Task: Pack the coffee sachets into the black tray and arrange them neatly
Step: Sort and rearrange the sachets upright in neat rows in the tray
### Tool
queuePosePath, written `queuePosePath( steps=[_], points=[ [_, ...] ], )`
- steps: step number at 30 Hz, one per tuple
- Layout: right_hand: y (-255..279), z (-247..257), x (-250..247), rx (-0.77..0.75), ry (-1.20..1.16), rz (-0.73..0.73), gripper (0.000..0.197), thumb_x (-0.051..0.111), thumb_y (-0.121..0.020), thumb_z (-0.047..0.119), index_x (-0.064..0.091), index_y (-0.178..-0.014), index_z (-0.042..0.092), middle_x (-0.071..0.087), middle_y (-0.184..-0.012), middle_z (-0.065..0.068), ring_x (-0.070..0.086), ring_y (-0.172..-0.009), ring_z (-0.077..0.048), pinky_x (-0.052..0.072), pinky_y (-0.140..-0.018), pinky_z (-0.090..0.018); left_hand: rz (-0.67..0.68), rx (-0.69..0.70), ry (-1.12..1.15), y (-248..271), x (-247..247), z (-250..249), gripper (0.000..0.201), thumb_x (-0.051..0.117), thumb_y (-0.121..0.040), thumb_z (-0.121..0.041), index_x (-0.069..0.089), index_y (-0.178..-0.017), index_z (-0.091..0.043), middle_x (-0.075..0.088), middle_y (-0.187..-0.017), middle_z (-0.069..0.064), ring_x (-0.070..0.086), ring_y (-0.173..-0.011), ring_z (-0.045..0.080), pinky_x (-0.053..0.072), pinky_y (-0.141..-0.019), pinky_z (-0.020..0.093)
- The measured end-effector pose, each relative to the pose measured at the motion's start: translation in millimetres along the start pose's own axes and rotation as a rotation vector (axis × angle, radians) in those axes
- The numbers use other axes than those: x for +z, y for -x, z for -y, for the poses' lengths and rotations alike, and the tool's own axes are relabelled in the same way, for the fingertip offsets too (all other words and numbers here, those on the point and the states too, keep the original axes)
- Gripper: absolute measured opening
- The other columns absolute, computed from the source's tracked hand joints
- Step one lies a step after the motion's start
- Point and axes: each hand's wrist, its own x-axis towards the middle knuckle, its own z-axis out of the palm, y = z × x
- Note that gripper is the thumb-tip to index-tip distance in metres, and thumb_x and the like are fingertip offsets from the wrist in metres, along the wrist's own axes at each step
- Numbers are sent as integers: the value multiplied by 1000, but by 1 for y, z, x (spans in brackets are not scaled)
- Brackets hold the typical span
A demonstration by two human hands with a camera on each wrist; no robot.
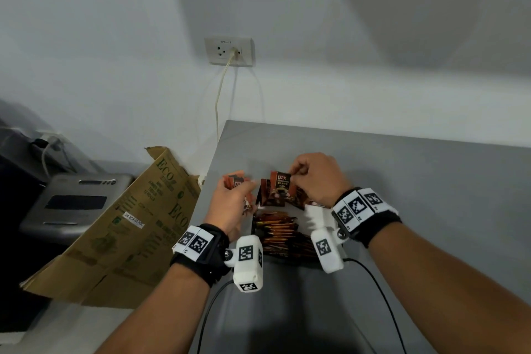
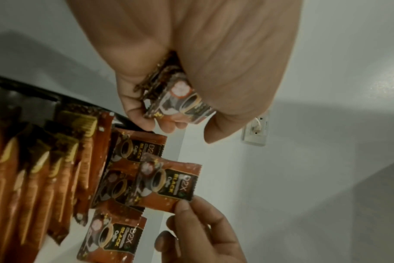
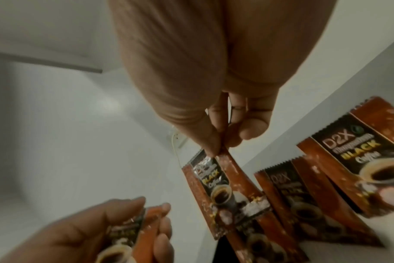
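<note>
Right hand [image 1: 316, 178] above the far end of the black tray [image 1: 254, 228]; grip narrow, thumb and forefinger pinching the top corner of one D2X black coffee sachet [image 1: 280, 188], which hangs upright, print facing the head camera. Right wrist view confirms the pinch at the serrated top edge.

Left hand [image 1: 232, 204] just left of the tray, grip closed round a small stack of square sachets [image 2: 178, 99]; fingers curled under, thumb on top. Exact count in the stack: cannot tell.

Tray sits on the grey counter [image 1: 416, 181], near its left edge, between the two wrists. Inside it, a row of long orange-brown stick sachets [image 1: 277, 231] packed side by side. Beyond the tray's far end, several loose square sachets [image 2: 115, 236] lie flat on the counter, overlapping one another.

Off the counter to the left: a flattened cardboard box [image 1: 120, 227] leaning against the counter's side, and a grey appliance [image 1: 74, 204]. Wall socket [image 1: 230, 52] with a cream cord plugged in, on the wall behind.
</note>
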Motion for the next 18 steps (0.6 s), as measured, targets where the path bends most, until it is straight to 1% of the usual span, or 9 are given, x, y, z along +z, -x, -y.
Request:
queuePosePath(
  steps=[2,3,5,7,10,12,14,18],
  points=[
    [-2,-4,11,6,38,27,13,69,-86,8,74,-85,19,72,-76,6,68,-71,-8,59,-70,-26,-11,-2,-28,0,-5,2,29,66,-91,-9,58,-116,-20,64,-91,4,63,-75,19,52,-65,35],
    [-3,-4,17,2,63,42,14,67,-86,6,74,-86,18,72,-78,6,68,-74,-11,58,-71,-27,-12,-1,-41,0,-7,2,29,66,-91,-9,58,-116,-21,64,-93,4,63,-78,19,52,-67,36],
    [-5,-3,28,-12,107,78,14,66,-86,5,75,-89,16,70,-82,4,67,-78,-14,54,-72,-24,-10,-3,-53,3,-10,2,28,65,-91,-8,58,-115,-22,64,-96,3,62,-82,20,53,-68,36],
    [-7,-2,38,-17,127,111,14,64,-88,4,73,-91,15,70,-88,0,66,-82,-16,53,-74,-24,-9,-4,-52,6,-13,2,27,64,-92,-7,58,-113,-23,64,-95,2,62,-84,20,53,-67,35],
    [-10,-3,47,-5,167,129,16,61,-90,4,72,-93,16,70,-95,-3,66,-87,-20,57,-79,-30,-17,-12,-41,8,-18,3,27,63,-92,-4,58,-110,-23,64,-94,2,61,-81,20,53,-63,34],
    [-12,-3,50,-2,186,129,17,59,-90,4,71,-94,15,71,-97,-5,67,-88,-22,57,-79,-32,-23,-19,-34,8,-21,3,29,63,-91,-3,58,-112,-22,64,-94,2,62,-80,20,53,-60,32],
    [-13,-3,52,0,201,116,16,59,-90,4,70,-95,14,70,-99,-6,66,-88,-21,56,-77,-30,-24,-21,-30,8,-23,3,28,63,-91,-3,58,-112,-22,65,-93,2,63,-78,19,53,-59,31],
    [-12,-4,52,13,211,96,12,61,-92,8,69,-99,13,68,-102,-5,64,-88,-20,51,-74,-26,-17,-29,-27,8,-23,4,26,62,-91,-2,59,-109,-21,65,-91,2,63,-77,19,54,-61,33]
  ],
)
